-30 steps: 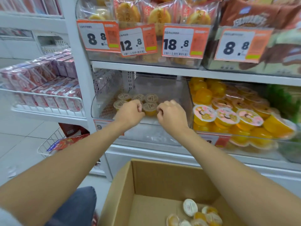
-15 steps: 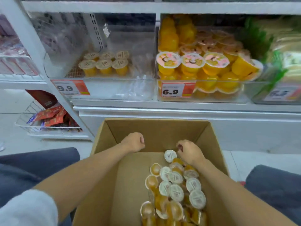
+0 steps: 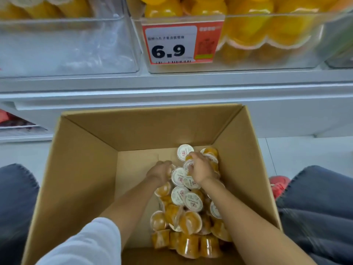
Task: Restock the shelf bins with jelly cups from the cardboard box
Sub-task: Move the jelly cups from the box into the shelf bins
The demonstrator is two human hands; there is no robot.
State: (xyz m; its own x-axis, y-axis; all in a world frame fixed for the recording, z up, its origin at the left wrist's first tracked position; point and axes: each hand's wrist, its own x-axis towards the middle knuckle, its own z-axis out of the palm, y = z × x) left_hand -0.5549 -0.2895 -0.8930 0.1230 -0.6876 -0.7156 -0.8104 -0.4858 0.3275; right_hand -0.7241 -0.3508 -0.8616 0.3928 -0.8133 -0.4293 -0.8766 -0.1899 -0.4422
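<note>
I am seeing the jelly cups lying heaped in the cardboard box below the shelf bins; my right hand is curling its fingers round one, my left hand is resting on the heap, grip unclear

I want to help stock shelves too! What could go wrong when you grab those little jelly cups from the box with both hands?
Dropping: the left hand and right hand are down in the loose pile of jelly cups, so an overfull handful might slip on the way up. Squashing: the cups lie jumbled, some sideways, so hard pressing might dent one. Mixing up: the bin tagged 6.9 holds other yellow cups, so these could land in the wrong bin.
</note>
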